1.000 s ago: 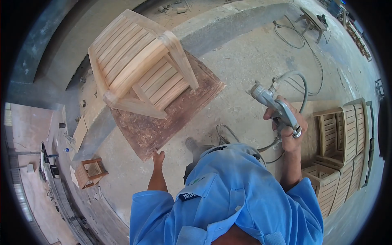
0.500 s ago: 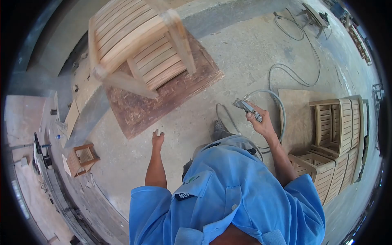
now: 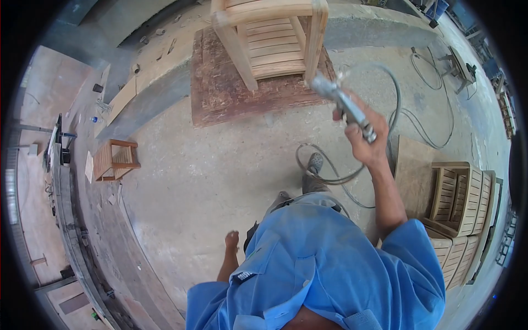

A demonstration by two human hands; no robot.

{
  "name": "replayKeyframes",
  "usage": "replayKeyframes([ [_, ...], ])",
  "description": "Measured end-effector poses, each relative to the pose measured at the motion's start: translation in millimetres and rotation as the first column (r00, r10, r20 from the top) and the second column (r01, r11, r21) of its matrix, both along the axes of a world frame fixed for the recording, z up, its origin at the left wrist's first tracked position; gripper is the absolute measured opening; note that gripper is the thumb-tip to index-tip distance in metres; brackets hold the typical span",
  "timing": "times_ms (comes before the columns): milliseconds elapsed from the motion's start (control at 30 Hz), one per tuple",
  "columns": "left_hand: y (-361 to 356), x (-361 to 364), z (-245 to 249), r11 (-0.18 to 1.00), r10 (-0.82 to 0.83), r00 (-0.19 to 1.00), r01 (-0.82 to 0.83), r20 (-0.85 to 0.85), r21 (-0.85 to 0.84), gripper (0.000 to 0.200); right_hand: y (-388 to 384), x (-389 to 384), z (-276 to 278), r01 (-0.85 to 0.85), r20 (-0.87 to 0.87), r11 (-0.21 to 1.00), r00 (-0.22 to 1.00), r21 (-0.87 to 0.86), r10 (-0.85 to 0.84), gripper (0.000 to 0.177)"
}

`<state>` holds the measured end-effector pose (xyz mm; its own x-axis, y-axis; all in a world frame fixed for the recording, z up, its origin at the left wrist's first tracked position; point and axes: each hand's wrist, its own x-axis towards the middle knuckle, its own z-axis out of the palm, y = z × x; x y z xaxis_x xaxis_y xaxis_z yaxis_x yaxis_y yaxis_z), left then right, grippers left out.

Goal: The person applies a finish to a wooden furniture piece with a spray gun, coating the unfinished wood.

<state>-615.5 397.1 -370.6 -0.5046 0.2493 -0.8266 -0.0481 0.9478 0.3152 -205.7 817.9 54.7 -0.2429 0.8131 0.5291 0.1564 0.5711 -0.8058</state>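
Observation:
My right hand (image 3: 367, 132) is wrapped around a metal spray gun (image 3: 352, 107), its head pointing up and left toward a slatted wooden chair (image 3: 275, 47). A grey hose (image 3: 397, 82) loops from the gun area and runs down past my legs. The chair stands on a worn red-brown board (image 3: 231, 102), its top cut off by the frame edge. The gun's head overlaps the chair's near right leg in this view. My left hand (image 3: 231, 240) hangs low beside my body, fingers curled with nothing seen in them.
Stacked slatted chairs (image 3: 459, 198) stand at the right next to a flat plywood sheet (image 3: 412, 165). A small wooden stool (image 3: 115, 160) is at the left. More hose (image 3: 440, 126) lies coiled on the concrete floor. A low concrete ledge (image 3: 148, 107) runs behind the board.
My view has turned, and the chair and board now sit further right and higher. My right hand has raised the spray gun toward the chair. My left hand has dropped back toward my side.

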Motion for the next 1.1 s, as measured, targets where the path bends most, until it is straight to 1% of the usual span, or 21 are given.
replayKeyframes([
  [33, -29.4, 5.1, -3.8, 0.972, -0.232, 0.969, 0.235, -0.082, 0.024, 0.038, 1.9, -7.1, 8.6, 0.007, -0.026, 0.998, 1.000, 0.064, -0.006, 0.045],
  [67, -57.7, 10.4, -6.7, 0.893, -0.437, 0.878, 0.449, -0.195, 0.020, 0.030, 10.6, -15.5, 6.5, 0.036, -0.039, 0.999, 0.999, 0.032, -0.035, 0.044],
  [100, -83.9, 10.2, -20.8, 0.706, -0.644, 0.674, 0.705, -0.361, 0.056, 0.022, 16.3, -23.5, 0.9, 0.065, -0.052, 0.998, 0.997, 0.001, -0.065, 0.044],
  [133, -93.8, 22.9, -7.8, 0.666, -0.681, 0.622, 0.745, -0.385, 0.026, 0.017, 21.7, -29.9, -7.4, 0.093, -0.064, 0.995, 0.993, -0.032, -0.095, 0.044],
  [167, -115.9, 30.8, -43.4, 0.665, -0.665, 0.619, 0.746, -0.417, 0.045, 0.018, 27.2, -34.2, -21.5, 0.089, -0.034, 0.993, 0.995, -0.071, -0.092, 0.043],
  [233, -115.5, 55.6, -38.0, 0.667, -0.609, 0.630, 0.735, -0.482, 0.117, 0.019, 33.7, -36.9, -62.2, 0.078, 0.028, 0.986, 0.997, -0.146, -0.075, 0.042],
  [300, -125.7, 72.8, -49.3, 0.664, -0.524, 0.656, 0.714, -0.543, 0.221, 0.020, 27.9, -37.0, -101.4, 0.077, 0.121, 0.979, 0.991, -0.191, -0.054, 0.040],
  [433, -116.4, 89.4, -67.6, 0.757, -0.301, 0.793, 0.536, -0.530, 0.373, 0.020, 12.7, -35.2, -145.9, 0.090, 0.259, 0.930, 0.966, -0.357, 0.007, 0.042],
  [500, -127.3, 79.3, -76.9, 0.685, -0.366, 0.725, 0.634, -0.583, 0.359, 0.017, 8.1, -38.8, -158.3, 0.134, 0.309, 0.941, 0.950, -0.310, -0.033, 0.044],
  [533, -127.8, 77.0, -67.5, 0.637, -0.411, 0.676, 0.693, -0.611, 0.338, 0.016, 4.4, -35.9, -160.7, 0.159, 0.332, 0.945, 0.941, -0.284, -0.059, 0.045],
  [600, -111.0, 75.3, -29.4, 0.601, -0.468, 0.626, 0.743, -0.623, 0.295, 0.013, 4.2, -31.3, -160.4, 0.166, 0.383, 0.934, 0.923, -0.315, -0.035, 0.047],
  [700, -89.0, 57.3, -13.3, 0.565, -0.581, 0.523, 0.811, -0.623, 0.153, 0.013, -3.9, -21.1, -136.9, 0.214, 0.393, 0.932, 0.915, -0.293, -0.087, 0.046],
  [733, -83.8, 52.4, -11.4, 0.673, -0.460, 0.722, 0.663, -0.517, 0.327, 0.011, -10.9, -14.2, -123.1, 0.234, 0.391, 0.931, 0.913, -0.280, -0.112, 0.045],
  [767, -81.7, 51.4, -10.6, 0.750, -0.315, 0.875, 0.466, -0.367, 0.469, 0.010, -17.8, -4.0, -109.9, 0.234, 0.302, 0.950, 0.939, -0.207, -0.166, 0.045],
  [833, -77.9, 49.5, -10.2, 0.797, -0.125, 0.980, 0.193, -0.156, 0.572, 0.010, -27.1, 11.1, -82.5, 0.244, 0.115, 0.968, 0.965, -0.066, -0.235, 0.045],
  [900, -66.7, 50.0, -20.2, 0.811, -0.075, 0.992, 0.118, -0.098, 0.573, 0.014, -38.4, 27.6, -40.4, 0.257, -0.027, 0.965, 0.966, 0.050, -0.256, 0.044],
  [933, -63.0, 44.0, -24.3, 0.793, -0.178, 0.972, 0.233, -0.152, 0.563, 0.019, -45.0, 32.7, -30.4, 0.275, -0.096, 0.956, 0.959, 0.102, -0.266, 0.044],
  [967, -58.9, 38.3, -27.8, 0.761, -0.273, 0.939, 0.343, -0.208, 0.550, 0.024, -50.1, 36.4, -31.5, 0.281, -0.064, 0.958, 0.959, 0.058, -0.278, 0.044],
  [1033, -32.8, 31.2, -31.1, 0.761, -0.390, 0.896, 0.443, -0.212, 0.474, 0.034, -50.8, 47.4, -33.2, 0.298, -0.011, 0.954, 0.954, -0.012, -0.298, 0.046],
  [1067, -17.6, 39.2, -28.3, 0.860, -0.284, 0.955, 0.295, -0.090, 0.417, 0.037, -47.3, 51.4, -46.4, 0.322, 0.108, 0.946, 0.943, -0.046, -0.315, 0.047],
  [1100, 2.5, 50.4, -18.3, 0.918, -0.178, 0.984, 0.170, -0.011, 0.359, 0.039, -42.0, 53.3, -72.4, 0.345, 0.225, 0.936, 0.920, -0.075, -0.321, 0.048],
])
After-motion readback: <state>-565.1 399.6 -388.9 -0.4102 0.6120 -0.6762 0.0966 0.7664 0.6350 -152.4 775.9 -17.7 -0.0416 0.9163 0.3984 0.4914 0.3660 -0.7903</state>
